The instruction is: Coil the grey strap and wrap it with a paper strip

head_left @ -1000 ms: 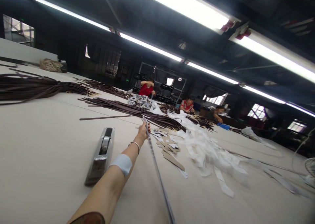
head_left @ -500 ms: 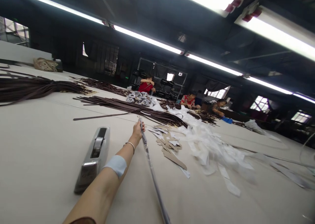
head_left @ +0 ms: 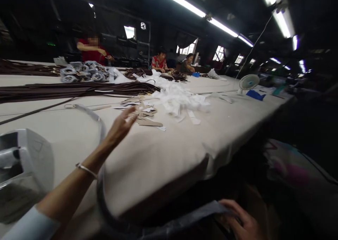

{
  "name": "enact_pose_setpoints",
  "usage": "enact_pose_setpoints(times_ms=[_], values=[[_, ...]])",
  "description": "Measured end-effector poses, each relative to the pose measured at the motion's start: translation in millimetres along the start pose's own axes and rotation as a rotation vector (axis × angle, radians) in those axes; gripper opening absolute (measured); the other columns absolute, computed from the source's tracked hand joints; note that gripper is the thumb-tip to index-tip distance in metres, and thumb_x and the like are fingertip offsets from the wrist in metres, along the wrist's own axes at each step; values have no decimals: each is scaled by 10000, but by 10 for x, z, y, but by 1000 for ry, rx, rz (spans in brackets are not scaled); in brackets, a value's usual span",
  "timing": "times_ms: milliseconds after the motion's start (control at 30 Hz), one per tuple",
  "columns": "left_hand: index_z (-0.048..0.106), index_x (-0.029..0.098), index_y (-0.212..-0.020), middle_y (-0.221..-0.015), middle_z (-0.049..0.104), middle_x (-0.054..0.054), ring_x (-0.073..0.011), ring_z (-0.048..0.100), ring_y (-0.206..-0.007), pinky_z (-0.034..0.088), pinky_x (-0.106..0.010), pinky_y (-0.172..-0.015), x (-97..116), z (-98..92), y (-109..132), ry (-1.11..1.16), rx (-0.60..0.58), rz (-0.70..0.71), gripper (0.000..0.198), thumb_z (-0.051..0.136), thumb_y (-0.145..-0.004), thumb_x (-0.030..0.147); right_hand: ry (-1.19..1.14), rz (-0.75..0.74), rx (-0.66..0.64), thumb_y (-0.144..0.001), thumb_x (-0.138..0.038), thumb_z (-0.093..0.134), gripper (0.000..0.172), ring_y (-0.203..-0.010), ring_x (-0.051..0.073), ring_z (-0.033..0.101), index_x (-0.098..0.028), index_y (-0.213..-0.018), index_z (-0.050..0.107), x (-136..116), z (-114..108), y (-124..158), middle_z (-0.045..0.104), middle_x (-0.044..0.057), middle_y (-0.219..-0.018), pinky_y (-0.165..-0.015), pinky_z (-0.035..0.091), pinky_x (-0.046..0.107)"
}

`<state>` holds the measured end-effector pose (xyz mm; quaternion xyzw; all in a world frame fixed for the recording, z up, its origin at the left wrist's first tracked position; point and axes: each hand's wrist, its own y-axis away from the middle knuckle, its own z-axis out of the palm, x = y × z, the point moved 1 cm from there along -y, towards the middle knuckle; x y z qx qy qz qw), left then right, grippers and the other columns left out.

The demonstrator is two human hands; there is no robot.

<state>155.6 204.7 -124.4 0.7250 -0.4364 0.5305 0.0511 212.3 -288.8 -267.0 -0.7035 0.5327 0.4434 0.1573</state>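
My left hand (head_left: 121, 124) reaches out over the table with its fingers stretched apart and nothing in them. Close beside it, a dark strap wrapped in clear film (head_left: 118, 229) lies with its far end on the table. From there the strap passes by my left forearm, hangs in a loop over the table edge and runs to my right hand (head_left: 241, 219). The fingers of that hand are closed round it, low at the right. Card and paper scraps (head_left: 149, 122) lie just beyond my left fingertips. At the lower left stands a tape dispenser (head_left: 31, 162), partly out of view.
Long bundles of dark straps (head_left: 66, 90) cross the table (head_left: 169, 155). Coiled, wrapped straps (head_left: 84, 72) and crumpled white film (head_left: 174, 97) lie farther back. A small fan (head_left: 249, 81) stands at right. Several people sit opposite, one in a red top (head_left: 92, 53).
The view has swung right and down. My left hand has let go of the wrapped strap and opened. The strap now bends in a loop, and my right hand has come into view gripping it.
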Motion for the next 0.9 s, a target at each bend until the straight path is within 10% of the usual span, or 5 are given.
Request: enact_pose_setpoints(times_ms=[133, 233, 367, 600, 900], values=[[464, 245, -1413, -1398, 563, -91, -267, 542, -1263, 435, -373, -1070, 837, 680, 1236, 68, -793, 415, 584, 606, -916, 515, -109, -95, -91, -734, -394, 724, 475, -891, 234, 666, -239, -1178, 656, -477, -88, 45, 717, 37, -956, -776, 516, 296], [395, 203, -1433, -1303, 620, -113, -286, 608, -1159, 470, -397, -1023, 1162, 1014, 1894, -13, -1007, 611, 768, 748, -814, 489, -229, -108, -245, -714, -398, 778, 636, -756, 184, 623, -238, -1299, 588, -783, -227, 262, 663, 0, -831, -675, 483, 262], [510, 211, -1237, -1035, 687, -47, -231, 677, -872, 545, -348, -797, 1206, 1219, 2227, -236, -1028, 625, 305, 567, -938, 203, -516, 62, -333, -833, -573, 687, 581, -901, 190, 625, -248, -1306, 597, -890, -465, 585, 682, 46, -1021, -737, 480, 256], [492, 217, -1174, -1050, 656, -43, -191, 635, -879, 505, -280, -819, 1314, 1457, 2463, -158, -1012, 648, 254, 540, -934, 149, -775, 138, -280, -789, -447, 788, 521, -960, 174, 628, -222, -1236, 644, -667, -665, 888, 686, 47, -1052, -840, 470, 255], [601, 206, -1061, -978, 692, -42, -191, 653, -798, 514, -247, -682, 1538, 1829, 2399, -251, -982, 733, 163, 597, -903, 166, -543, 96, -339, -724, -588, 787, 435, -562, 112, 583, -174, -840, 717, -152, -658, 1028, 601, 0, -632, -532, 442, 194]])
